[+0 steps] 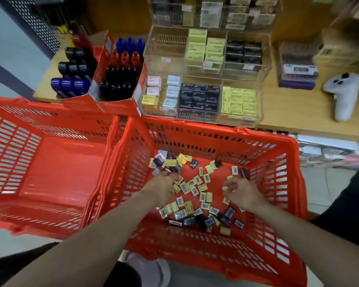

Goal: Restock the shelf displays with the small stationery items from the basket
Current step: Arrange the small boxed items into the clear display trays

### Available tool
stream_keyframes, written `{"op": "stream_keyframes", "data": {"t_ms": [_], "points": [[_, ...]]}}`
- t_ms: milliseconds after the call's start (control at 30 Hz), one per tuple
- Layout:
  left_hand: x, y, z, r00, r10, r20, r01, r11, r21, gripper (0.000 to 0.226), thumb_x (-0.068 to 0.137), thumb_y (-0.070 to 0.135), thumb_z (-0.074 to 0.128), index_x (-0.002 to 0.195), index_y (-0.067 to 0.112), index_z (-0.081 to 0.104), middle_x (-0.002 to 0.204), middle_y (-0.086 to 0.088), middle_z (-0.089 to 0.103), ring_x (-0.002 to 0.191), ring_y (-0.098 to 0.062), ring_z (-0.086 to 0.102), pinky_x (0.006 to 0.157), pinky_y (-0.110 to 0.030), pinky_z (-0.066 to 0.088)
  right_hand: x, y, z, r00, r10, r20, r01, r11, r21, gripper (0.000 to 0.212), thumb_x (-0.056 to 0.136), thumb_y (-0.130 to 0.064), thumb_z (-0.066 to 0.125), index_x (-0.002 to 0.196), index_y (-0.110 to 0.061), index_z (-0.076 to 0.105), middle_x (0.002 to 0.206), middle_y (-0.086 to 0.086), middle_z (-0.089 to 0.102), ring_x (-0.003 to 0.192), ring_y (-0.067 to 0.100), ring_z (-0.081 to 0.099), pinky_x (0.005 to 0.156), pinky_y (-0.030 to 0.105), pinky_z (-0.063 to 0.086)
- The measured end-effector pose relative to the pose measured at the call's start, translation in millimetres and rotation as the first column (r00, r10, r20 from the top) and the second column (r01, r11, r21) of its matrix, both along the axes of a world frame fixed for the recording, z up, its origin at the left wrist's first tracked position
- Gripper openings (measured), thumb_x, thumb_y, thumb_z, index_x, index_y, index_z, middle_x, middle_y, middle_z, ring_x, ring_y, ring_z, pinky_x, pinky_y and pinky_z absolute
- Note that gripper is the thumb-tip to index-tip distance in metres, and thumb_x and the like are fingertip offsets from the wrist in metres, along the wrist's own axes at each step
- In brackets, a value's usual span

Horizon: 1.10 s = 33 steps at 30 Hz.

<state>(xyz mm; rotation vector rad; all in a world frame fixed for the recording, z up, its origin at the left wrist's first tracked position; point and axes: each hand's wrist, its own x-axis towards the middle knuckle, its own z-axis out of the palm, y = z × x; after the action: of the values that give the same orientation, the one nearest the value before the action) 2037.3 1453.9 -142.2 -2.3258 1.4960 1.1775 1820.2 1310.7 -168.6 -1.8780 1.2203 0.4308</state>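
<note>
1. Both hands reach down into the red basket (214, 129). Left hand (164, 183) has its fingers curled around a few small boxes at the edge of a pile. Right hand (239, 190) pinches a small yellow box in bent fingers.
2. Lots of tiny boxes (195, 195) lie loose on the basket floor. Some are yellow, some are dark blue or black. Many show a white sticker with black bar lines.
3. Any words on the boxes are too small and blurry to read.
4. Most boxes lie between the two hands and just below them. One heap sits right above the left hand.
5. On the wooden shelf (288, 112) past the basket stands a clear display case (205, 96) with rows of yellow and black boxes.
6. Another red basket (50, 162) sits to the left.
</note>
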Motion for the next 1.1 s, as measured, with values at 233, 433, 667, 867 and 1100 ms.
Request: {"op": "stream_keyframes", "data": {"t_ms": [233,433,667,867,1100], "points": [[-7,19,-64,0.966,0.233,-0.116,-0.225,0.972,0.073,0.051,0.096,0.023,0.059,0.143,0.021,0.041,0.153,-0.014,0.037,0.139,-0.029,0.040,0.108,-0.032,0.037,-1,59,-52,0.761,0.643,-0.091,-0.647,0.762,-0.023,0.075,0.085,-0.008,0.069,0.146,-0.035,0.034,0.145,0.003,0.030,0.131,0.027,0.039,0.099,0.040,0.047],[-18,24,-74,0.898,0.392,-0.201,-0.384,0.920,0.081,0.036,0.095,0.021,0.059,0.131,0.024,0.056,0.128,-0.007,0.063,0.114,-0.024,0.061,0.089,-0.026,0.047,16,72,-77,0.734,0.674,-0.080,-0.673,0.707,-0.217,0.041,0.089,-0.003,0.054,0.126,-0.018,0.055,0.126,0.002,0.057,0.120,0.025,0.052,0.091,0.035,0.047],[-27,11,-65,0.103,0.819,-0.564,-0.789,0.412,0.455,0.027,0.100,0.025,0.055,0.125,0.014,0.060,0.112,-0.005,0.067,0.099,-0.019,0.065,0.080,-0.029,0.058,63,46,-45,0.916,-0.268,0.299,0.267,0.963,0.046,0.025,0.079,-0.024,0.082,0.098,-0.018,0.068,0.094,-0.007,0.064,0.088,0.012,0.062,0.079,0.026,0.051],[-27,4,-65,-0.406,0.705,-0.582,-0.755,0.100,0.648,0.026,0.100,0.032,0.055,0.103,0.009,0.067,0.083,-0.006,0.072,0.083,-0.018,0.067,0.073,-0.035,0.061,80,67,-31,0.875,-0.277,0.398,0.248,0.961,0.124,0.016,0.097,-0.016,0.059,0.107,-0.013,0.070,0.098,-0.001,0.072,0.091,0.014,0.069,0.087,0.038,0.056],[-13,16,-71,-0.479,0.740,-0.472,-0.775,-0.105,0.623,0.009,0.095,0.008,0.062,0.088,0.005,0.066,0.066,-0.004,0.053,0.064,-0.013,0.052,0.051,-0.023,0.055,45,85,-58,0.891,0.433,-0.136,-0.429,0.901,0.057,0.070,0.085,-0.045,0.071,0.144,-0.038,0.034,0.143,0.009,0.030,0.128,0.035,0.044,0.101,0.043,0.046]]}}
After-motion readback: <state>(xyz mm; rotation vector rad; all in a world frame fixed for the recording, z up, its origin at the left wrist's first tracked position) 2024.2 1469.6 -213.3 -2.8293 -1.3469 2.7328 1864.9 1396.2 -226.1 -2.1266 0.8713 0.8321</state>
